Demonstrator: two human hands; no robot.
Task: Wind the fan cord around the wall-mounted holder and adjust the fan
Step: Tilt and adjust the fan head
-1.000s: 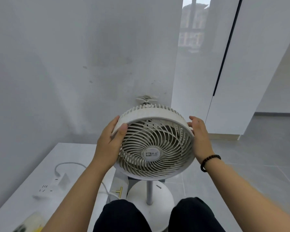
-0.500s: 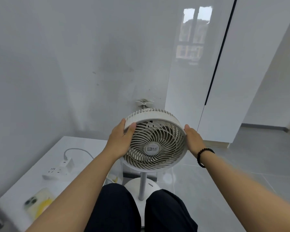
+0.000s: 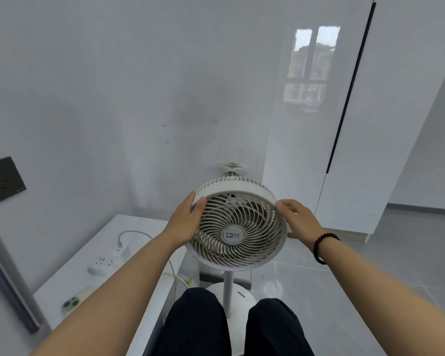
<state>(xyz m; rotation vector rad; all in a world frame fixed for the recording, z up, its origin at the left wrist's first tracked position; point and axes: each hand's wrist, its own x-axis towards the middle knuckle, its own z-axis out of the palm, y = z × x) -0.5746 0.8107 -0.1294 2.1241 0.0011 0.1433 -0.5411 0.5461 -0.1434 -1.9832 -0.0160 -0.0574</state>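
Note:
A white pedestal fan (image 3: 238,228) stands in front of me on a round base (image 3: 238,296), its grille tilted up toward me. My left hand (image 3: 184,223) grips the left rim of the fan head, thumb on the front edge. My right hand (image 3: 299,219) holds the right rim with curled fingers. Just behind the fan head, the wall-mounted cord holder (image 3: 232,168) shows on the wall with white cord wound around it.
A low white table (image 3: 70,276) at the left carries a power strip (image 3: 106,260) with a plugged white cable, and a phone (image 3: 76,300). A dark wall socket (image 3: 1,181) is at far left. White cabinet doors (image 3: 344,150) rise at the right, grey tiled floor beyond.
My view has pulled back and up, so the fan looks smaller and lower. Both hands stay on the fan head's rim, and my right hand has shifted slightly higher on it.

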